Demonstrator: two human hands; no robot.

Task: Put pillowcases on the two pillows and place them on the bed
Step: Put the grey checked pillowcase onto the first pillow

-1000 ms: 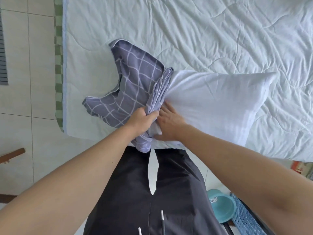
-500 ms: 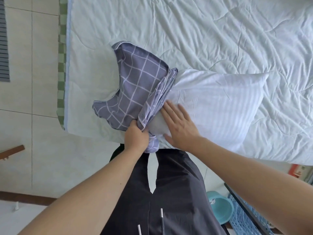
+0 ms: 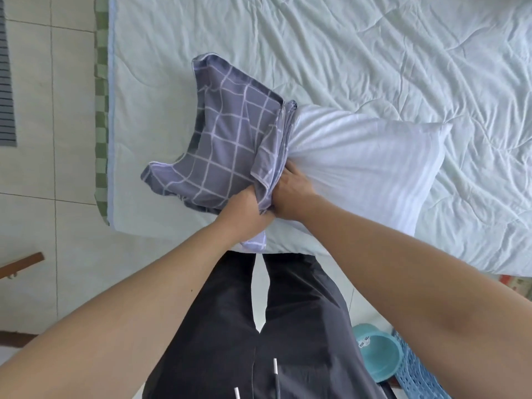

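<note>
Counts, head view:
- 1 white pillow [image 3: 359, 168], centre right
- 1 grey checked pillowcase [image 3: 227, 156], centre
- 1 bed [image 3: 374, 53] with pale quilt, upper frame
- 2 hands: left hand [image 3: 247, 214], right hand [image 3: 290, 194], both centre
- 1 teal basin [image 3: 377, 355], lower right
- 1 blue lattice basket [image 3: 417, 372], lower right edge, partly cut off
- 2 white drawstring tips [image 3: 275, 365], bottom centre
</note>
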